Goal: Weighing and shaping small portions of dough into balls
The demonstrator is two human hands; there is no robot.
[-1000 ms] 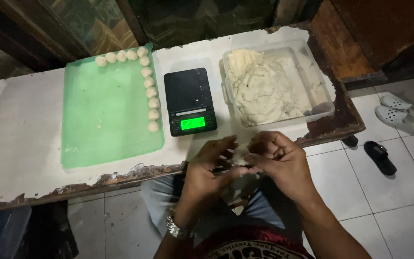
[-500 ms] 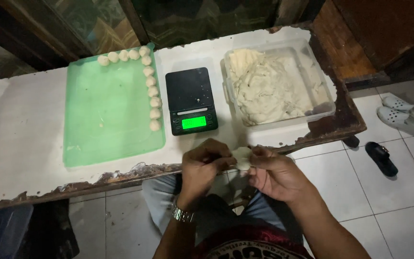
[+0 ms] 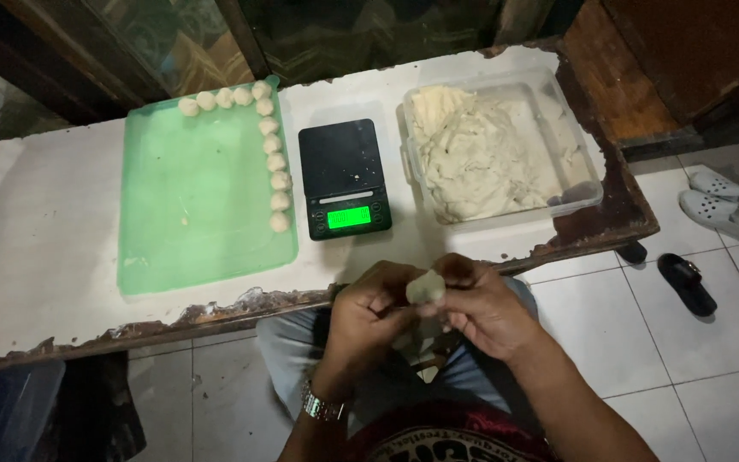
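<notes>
The left hand [image 3: 375,310] and right hand [image 3: 482,306] have closed together around the dough lump [image 3: 426,287].

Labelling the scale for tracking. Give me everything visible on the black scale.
The scale is a flat black rectangle with rounded corners: a matte weighing plate behind, and a front strip with a lit green display between small buttons. It looks like plastic. It lies flat on the white table, between the green tray and the clear dough tub, touching neither. Nothing sits on it.
</notes>
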